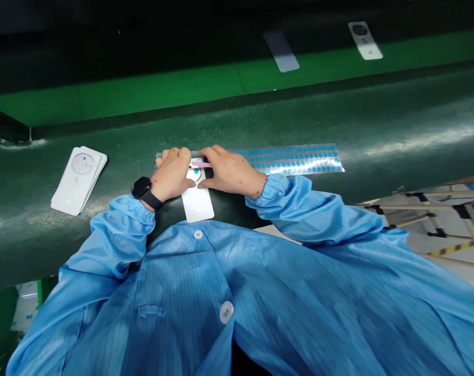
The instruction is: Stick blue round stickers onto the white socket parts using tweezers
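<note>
A white phone back panel [198, 204] with a round camera opening lies in front of me, its top end between my hands. My left hand [171, 175], with a black watch on its wrist, grips the panel's left edge near the top. My right hand [232, 172] is closed around a slim pink tool [201, 164], whose exact kind I cannot make out; its tip reaches over the camera area. A small blue dot [196, 171] shows on the panel there. Right beside my right hand lies a clear sheet with rows of blue round stickers [299, 158], partly under my hands.
A stack of white phone back panels [72, 183] lies to the left on the dark green work surface [135, 138]. On the bright green belt [205, 82] beyond are a plain grey-white panel [281, 52] and a panel with a dark camera ring [365, 40].
</note>
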A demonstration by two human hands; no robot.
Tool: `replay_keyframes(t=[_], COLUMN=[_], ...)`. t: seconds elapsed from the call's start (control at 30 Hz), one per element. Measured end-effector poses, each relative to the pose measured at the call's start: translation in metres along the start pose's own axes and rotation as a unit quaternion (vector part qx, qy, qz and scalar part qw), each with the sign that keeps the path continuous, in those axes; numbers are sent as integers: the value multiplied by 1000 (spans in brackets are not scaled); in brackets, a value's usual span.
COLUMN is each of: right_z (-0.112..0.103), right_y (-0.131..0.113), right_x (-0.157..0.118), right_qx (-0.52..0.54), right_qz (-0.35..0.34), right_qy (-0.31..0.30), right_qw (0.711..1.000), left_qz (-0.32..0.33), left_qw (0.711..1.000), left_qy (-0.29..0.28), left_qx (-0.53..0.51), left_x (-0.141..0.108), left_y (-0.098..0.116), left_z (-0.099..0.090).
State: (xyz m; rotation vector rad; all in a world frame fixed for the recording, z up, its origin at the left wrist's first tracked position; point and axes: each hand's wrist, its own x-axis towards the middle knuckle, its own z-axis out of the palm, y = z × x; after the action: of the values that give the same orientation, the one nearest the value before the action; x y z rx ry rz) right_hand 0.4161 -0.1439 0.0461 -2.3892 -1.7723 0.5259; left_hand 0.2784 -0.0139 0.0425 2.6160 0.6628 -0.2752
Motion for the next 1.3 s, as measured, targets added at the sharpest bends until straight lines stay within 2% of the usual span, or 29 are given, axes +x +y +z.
replay_keyframes(t=[0.07, 0.13, 0.2, 0.3, 0.37, 0.4, 0.43, 0.47, 0.53, 0.63, 0.7, 0.77, 0.87, 0.93, 1.03, 1.17, 1.23, 1.3], right_z=[8, 13, 12, -8, -31, -44, -57, -69, -88, -94, -86, -75, -62, -59, -60, -60, -57, -52], right_y=[8, 13, 13, 8, 2, -1, -3, -4, -4, 1, 2, 1, 0, 3, 10, 24, 32, 38], right_x=[4, 10, 20, 48, 80, 99, 118, 136, 165, 185, 182, 171, 141, 117, 80, 45, 37, 32], right_qx=[88, 186, 290, 440, 497, 498, 491, 490, 427, 340, 319, 304, 276, 276, 282, 346, 423, 514], right_qz=[16, 24, 31, 61, 127, 168, 172, 160, 178, 170, 147, 123, 82, 50, 50, 92, 90, 80], right_qy=[46, 57, 56, 77, 105, 124, 152, 155, 200, 254, 248, 224, 191, 184, 195, 185, 172, 171], right_qw=[995, 981, 955, 893, 852, 842, 840, 842, 864, 890, 903, 918, 938, 942, 938, 915, 885, 837], left_qz=[11, 18, 10, -28, -65, -89, -118, -149, -218, -310, -350, -372, -397, -410, -417, -410, -371, -368], left_qw=[999, 997, 992, 978, 964, 956, 945, 933, 906, 886, 889, 896, 899, 896, 888, 873, 877, 858], left_qy=[11, 37, 92, 199, 256, 280, 304, 326, 361, 344, 296, 242, 183, 169, 192, 262, 301, 354], left_qx=[-32, -68, -89, -65, -24, -3, 16, 31, 46, 25, 1, -19, -31, -30, -24, -33, -48, -51], left_x=[-1, -4, -10, -28, -47, -60, -74, -89, -118, -144, -147, -141, -131, -126, -125, -136, -145, -154], left_y=[-1, 0, 3, 1, -13, -24, -38, -54, -88, -131, -148, -154, -151, -148, -145, -142, -140, -138], left_z=[4, 7, 7, -6, -20, -27, -33, -38, -42, -38, -33, -31, -35, -40, -46, -50, -53, -58])
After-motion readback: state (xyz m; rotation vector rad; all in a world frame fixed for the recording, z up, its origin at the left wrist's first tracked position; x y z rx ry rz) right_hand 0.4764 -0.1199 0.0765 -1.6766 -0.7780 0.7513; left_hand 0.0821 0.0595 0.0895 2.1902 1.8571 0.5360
